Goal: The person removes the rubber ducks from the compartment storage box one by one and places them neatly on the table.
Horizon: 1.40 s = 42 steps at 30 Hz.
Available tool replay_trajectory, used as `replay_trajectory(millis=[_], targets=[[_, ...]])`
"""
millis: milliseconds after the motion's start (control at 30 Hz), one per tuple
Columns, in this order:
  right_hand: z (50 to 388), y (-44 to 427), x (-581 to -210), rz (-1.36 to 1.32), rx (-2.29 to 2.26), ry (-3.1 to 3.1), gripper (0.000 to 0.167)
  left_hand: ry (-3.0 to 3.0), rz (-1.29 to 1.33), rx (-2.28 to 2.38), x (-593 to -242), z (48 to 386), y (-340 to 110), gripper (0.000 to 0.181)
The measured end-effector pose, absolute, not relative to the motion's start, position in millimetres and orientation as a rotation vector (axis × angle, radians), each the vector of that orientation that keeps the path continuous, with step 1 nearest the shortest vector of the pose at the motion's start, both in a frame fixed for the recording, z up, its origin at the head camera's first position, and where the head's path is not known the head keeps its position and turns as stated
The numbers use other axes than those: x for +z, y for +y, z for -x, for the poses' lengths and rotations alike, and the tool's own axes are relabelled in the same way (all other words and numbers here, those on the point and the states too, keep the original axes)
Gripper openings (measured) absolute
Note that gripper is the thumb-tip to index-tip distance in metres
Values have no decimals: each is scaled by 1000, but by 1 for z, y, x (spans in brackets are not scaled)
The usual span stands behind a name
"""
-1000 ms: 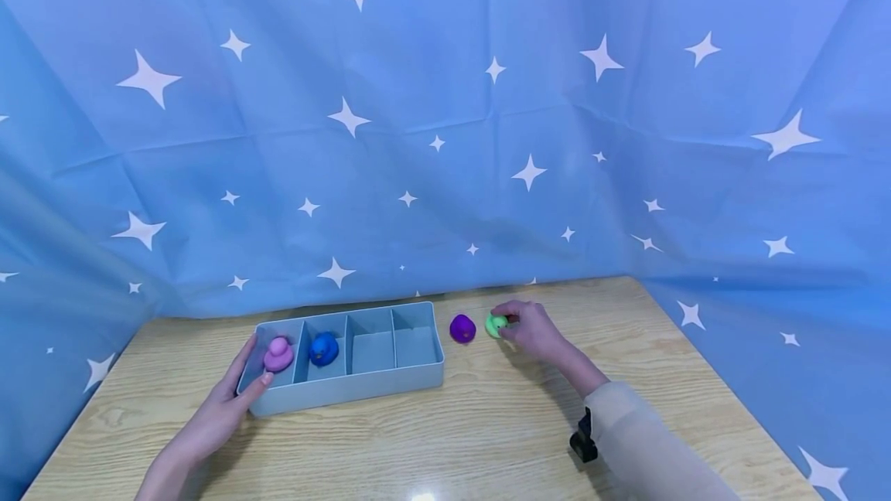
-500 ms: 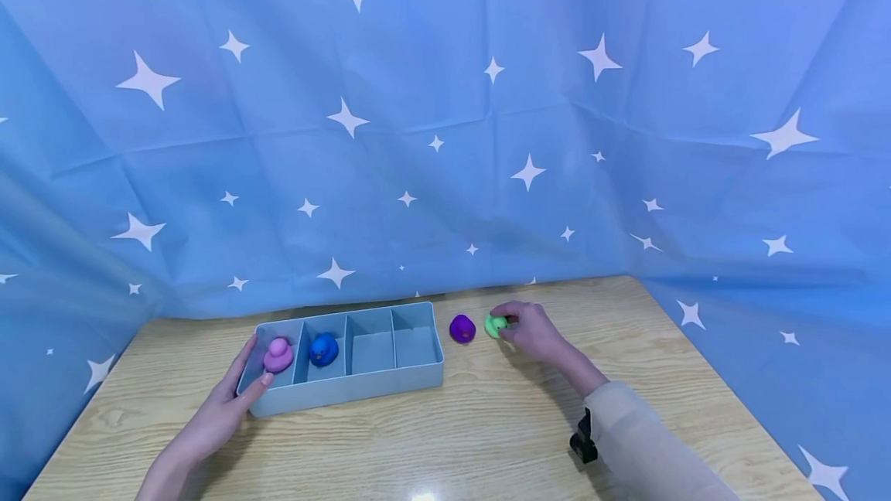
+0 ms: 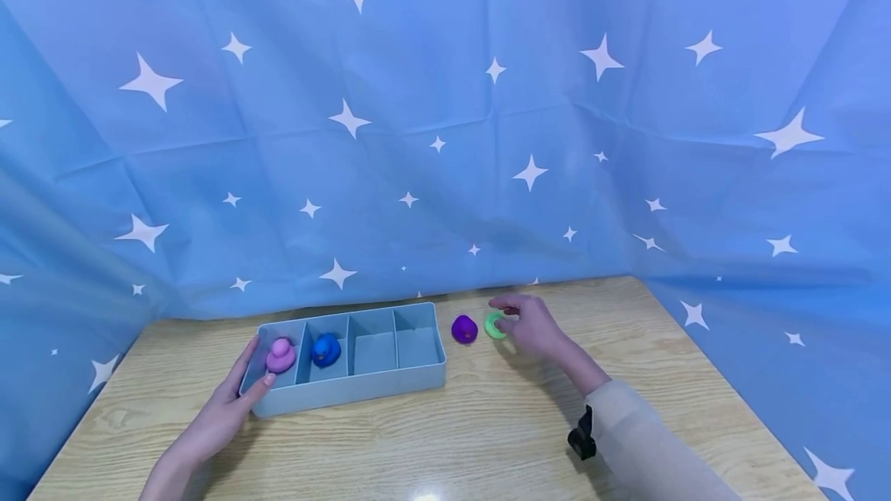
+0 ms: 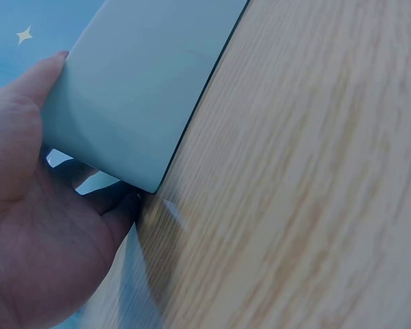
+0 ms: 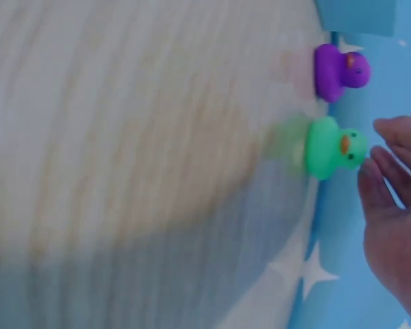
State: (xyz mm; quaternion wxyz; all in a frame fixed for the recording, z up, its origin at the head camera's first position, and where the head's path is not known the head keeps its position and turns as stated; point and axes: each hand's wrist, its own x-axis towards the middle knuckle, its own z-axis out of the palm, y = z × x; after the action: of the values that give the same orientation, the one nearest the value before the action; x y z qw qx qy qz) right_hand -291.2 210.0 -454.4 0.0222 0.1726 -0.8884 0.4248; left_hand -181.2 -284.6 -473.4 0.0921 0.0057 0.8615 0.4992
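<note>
Left hand (image 3: 221, 414): wrapped round the end of the grey-blue, four-compartment box (image 3: 351, 390).
Right hand (image 3: 534, 327): held spread by the light-green toy duck (image 5: 322, 149), on the wood-grained bench (image 3: 390, 447).
Gap: occupied by a purple toy duck (image 3: 464, 331).
Left compartments: filled, pink toy duck (image 3: 281, 356), blue toy duck (image 3: 326, 350).

Soft shadows, white glare on the tabletop (image 3: 418, 447), blurry right-wrist view.
</note>
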Motion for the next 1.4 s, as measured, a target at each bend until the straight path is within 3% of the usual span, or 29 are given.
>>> replay_trajectory(millis=[467, 1400], targets=[[286, 190, -424, -594, 1387, -2664, 35, 2561, -26, 1485, -474, 181, -285, 85], [263, 83, -410, -979, 1595, -2642, 33, 2564, -56, 1533, -473, 180, -282, 85]])
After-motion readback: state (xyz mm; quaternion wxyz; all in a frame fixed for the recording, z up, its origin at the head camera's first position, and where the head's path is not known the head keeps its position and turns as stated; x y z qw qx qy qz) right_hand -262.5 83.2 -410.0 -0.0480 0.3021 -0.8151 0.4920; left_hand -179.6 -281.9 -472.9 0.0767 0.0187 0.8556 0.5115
